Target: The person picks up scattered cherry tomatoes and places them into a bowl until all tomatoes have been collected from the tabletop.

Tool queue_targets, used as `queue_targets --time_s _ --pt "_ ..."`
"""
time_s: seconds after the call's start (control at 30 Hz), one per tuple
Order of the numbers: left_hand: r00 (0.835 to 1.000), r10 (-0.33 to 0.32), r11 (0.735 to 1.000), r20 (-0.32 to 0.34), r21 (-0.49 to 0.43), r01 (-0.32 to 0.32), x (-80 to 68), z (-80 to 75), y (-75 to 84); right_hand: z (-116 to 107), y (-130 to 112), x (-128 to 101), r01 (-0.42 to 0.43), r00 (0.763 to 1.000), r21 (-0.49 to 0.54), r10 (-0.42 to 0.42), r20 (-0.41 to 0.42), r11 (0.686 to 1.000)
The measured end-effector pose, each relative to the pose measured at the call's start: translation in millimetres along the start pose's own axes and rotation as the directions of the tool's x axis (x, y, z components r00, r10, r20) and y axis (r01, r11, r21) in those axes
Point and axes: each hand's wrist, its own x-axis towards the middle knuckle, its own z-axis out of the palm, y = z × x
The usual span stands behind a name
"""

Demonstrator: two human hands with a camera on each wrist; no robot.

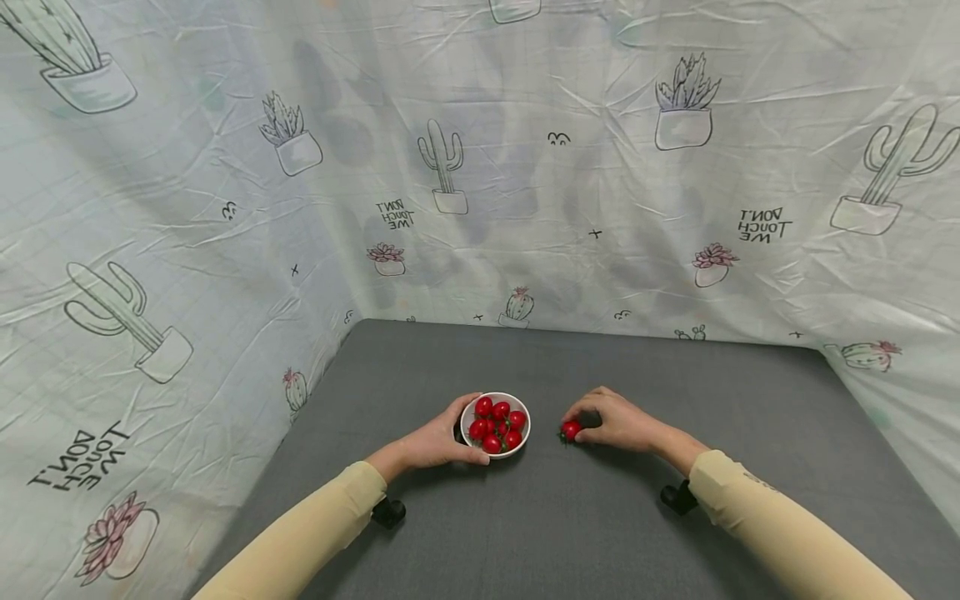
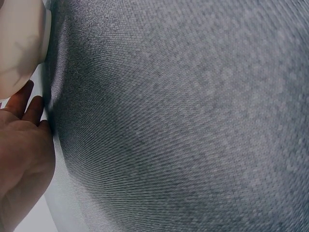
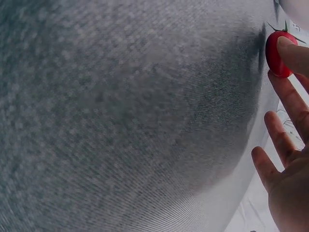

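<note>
**Bowl steadied, one tomato pinched beside it**

Hung behind and to both sides: a creased backdrop cloth (image 1: 570,167) printed with potted cacti. Spread below it: a grey fabric surface (image 1: 600,533), carrying everything else.

Wrapped round the left side of a white bowl (image 1: 522,437) near the middle of the surface: the left hand (image 1: 435,440), thumb curled over the near rim, fingers bent behind the far wall, grip closed on the bowl. Seen again from the left wrist as a pale curved wall (image 2: 21,43) above the fingers. Heaped inside: a pile of red cherry tomatoes (image 1: 497,423).

Just right of the bowl, apart from it: the right hand (image 1: 618,421), its grip pinching a single cherry tomato (image 1: 571,430) against the surface. Shown from the right wrist: fingertip on that tomato (image 3: 275,53), green stem uppermost, remaining fingers loosely spread.
</note>
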Motion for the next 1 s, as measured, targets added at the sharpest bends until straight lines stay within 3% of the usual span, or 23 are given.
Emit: queue_targets --time_s 0.4,0.67,1.0 --pt "1.0 0.0 1.0 0.005 -0.012 0.0 -0.5 0.7 1.1 -12.1 -7.5 2.0 0.024 0.997 -0.007 -0.024 -0.074 1.0" --pt "1.0 0.016 1.0 0.008 -0.019 -0.016 -0.3 0.3 0.7 -26.7 -18.9 7.0 -0.004 0.996 0.066 0.01 -0.087 0.998" --pt "1.0 0.009 1.0 0.009 -0.013 -0.009 -0.5 -0.1 0.2 -36.8 -32.4 12.5 0.022 0.994 0.117 -0.008 -0.113 0.993"
